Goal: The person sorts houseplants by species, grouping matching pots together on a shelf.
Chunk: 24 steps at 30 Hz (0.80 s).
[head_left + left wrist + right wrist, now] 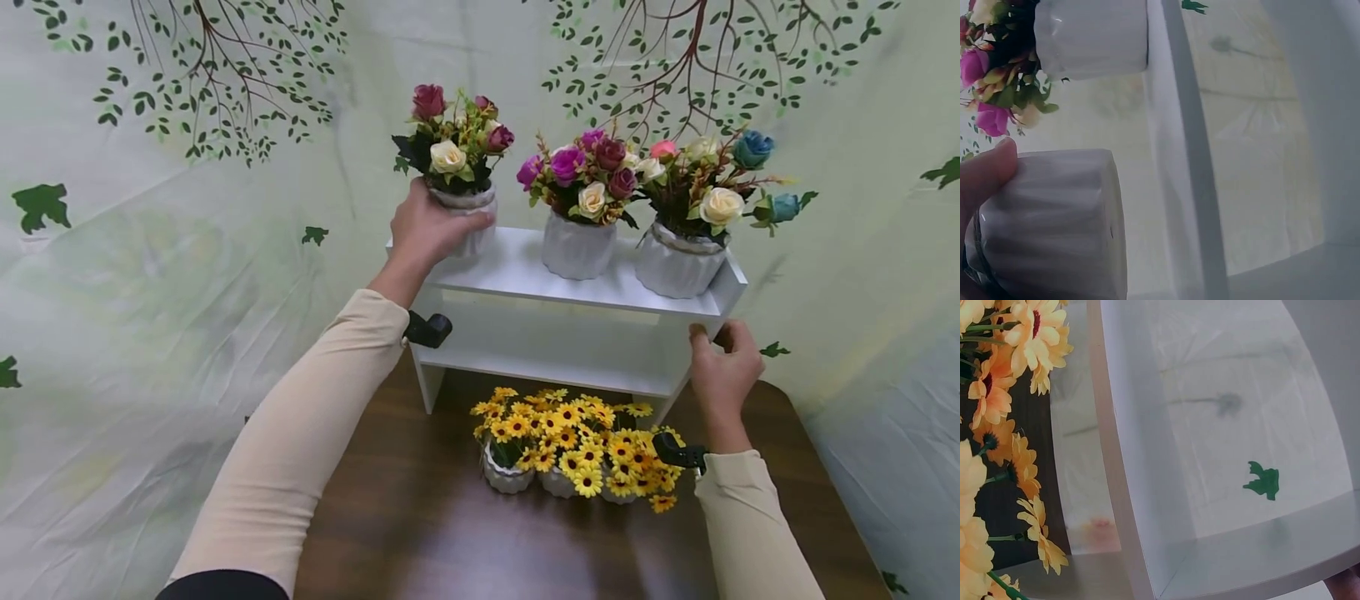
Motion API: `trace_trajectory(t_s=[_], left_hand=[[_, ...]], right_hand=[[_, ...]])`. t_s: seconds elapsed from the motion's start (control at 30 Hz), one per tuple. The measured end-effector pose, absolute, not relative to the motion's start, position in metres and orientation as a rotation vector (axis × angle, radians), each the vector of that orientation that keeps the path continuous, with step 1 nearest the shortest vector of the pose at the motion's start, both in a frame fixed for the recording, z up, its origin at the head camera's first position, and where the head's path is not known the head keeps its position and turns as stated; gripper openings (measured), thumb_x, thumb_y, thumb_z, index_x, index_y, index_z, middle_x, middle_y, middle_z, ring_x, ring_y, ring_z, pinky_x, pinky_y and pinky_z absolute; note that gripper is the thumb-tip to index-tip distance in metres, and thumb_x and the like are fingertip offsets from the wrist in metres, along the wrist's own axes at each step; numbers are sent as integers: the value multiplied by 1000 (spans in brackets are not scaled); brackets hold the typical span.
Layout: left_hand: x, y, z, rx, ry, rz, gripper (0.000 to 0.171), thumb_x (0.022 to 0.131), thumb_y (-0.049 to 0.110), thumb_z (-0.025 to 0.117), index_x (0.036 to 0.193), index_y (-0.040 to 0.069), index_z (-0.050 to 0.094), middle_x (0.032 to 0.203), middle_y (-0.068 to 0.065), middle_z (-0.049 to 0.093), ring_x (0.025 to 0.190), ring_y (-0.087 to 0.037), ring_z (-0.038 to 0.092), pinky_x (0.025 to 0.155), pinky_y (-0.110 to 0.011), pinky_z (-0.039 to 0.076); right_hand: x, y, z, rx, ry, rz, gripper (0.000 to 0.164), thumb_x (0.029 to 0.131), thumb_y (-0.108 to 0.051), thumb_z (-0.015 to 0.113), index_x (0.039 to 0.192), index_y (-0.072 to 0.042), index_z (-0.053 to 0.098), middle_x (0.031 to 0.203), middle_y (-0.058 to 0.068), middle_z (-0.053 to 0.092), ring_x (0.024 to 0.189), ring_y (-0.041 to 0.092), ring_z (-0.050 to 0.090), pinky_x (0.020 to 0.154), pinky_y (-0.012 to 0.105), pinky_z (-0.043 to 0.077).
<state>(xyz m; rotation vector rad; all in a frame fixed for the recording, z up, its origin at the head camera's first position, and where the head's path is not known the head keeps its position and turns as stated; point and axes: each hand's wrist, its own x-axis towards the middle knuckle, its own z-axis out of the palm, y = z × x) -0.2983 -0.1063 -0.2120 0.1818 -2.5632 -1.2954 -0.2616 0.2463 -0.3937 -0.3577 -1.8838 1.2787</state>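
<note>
In the head view my left hand (431, 229) grips a white ribbed flowerpot (476, 237) of dark red and cream roses over the shelf's left end. The left wrist view has my thumb (991, 172) along the pot's side, with a gap between its base and the top board (1179, 162). My right hand (723, 371), fingers curled, holds the right side panel of the white two-tier shelf (555, 333). Beside the raised pot, a pot with purple and red roses (579, 246) and one with cream and blue roses (678, 262) stand on the top board.
Several pots of yellow daisies (577, 442) stand on the brown wooden table (405, 517) in front of the shelf. The lower board (547, 342) lies beneath the top one. A pale curtain (187, 333) printed with branches and leaves hangs behind.
</note>
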Motion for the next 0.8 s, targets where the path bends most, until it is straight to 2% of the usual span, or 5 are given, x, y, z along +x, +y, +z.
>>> trace_trajectory(t_s=[0.17, 0.47, 0.53, 0.73, 0.8], left_hand=[[-304, -111, -221, 169, -2549, -1298, 94, 71, 46, 85, 145, 13, 38, 145, -7, 55, 134, -24, 51, 113, -37, 40], [-312, -111, -233, 108, -2517, -1323, 99, 69, 44, 88, 147, 13, 36, 147, -8, 54, 137, -24, 49, 117, -37, 36], [-314, -111, -235, 96, -2511, -1316, 100, 69, 43, 88, 148, 12, 36, 148, -9, 53, 138, -25, 49, 117, -37, 36], [-317, -110, -239, 94, -2489, -1346, 101, 69, 41, 89, 149, 11, 34, 149, -10, 52, 138, -25, 48, 118, -37, 35], [-319, -110, -240, 96, -2476, -1373, 101, 70, 40, 88, 149, 11, 34, 149, -10, 51, 138, -25, 48, 118, -36, 34]], right_hand=[[-262, 246, -395, -337, -1879, 1282, 8, 86, -12, 68, 87, -20, 69, 89, -4, 71, 79, -10, 56, 70, 12, 42], [-261, 247, -395, -348, -1894, 1270, 3, 86, -13, 69, 88, -14, 70, 90, -3, 71, 78, -10, 55, 69, 11, 42], [-261, 247, -395, -344, -1887, 1268, 2, 85, -12, 69, 87, -13, 69, 87, -5, 70, 78, -10, 55, 69, 11, 41], [-262, 248, -395, -326, -1875, 1253, 12, 85, -11, 69, 90, 0, 68, 77, -28, 57, 75, -11, 53, 68, 10, 40], [-262, 247, -395, -327, -1878, 1253, 13, 85, -12, 69, 91, -1, 68, 77, -29, 56, 75, -11, 53, 68, 10, 40]])
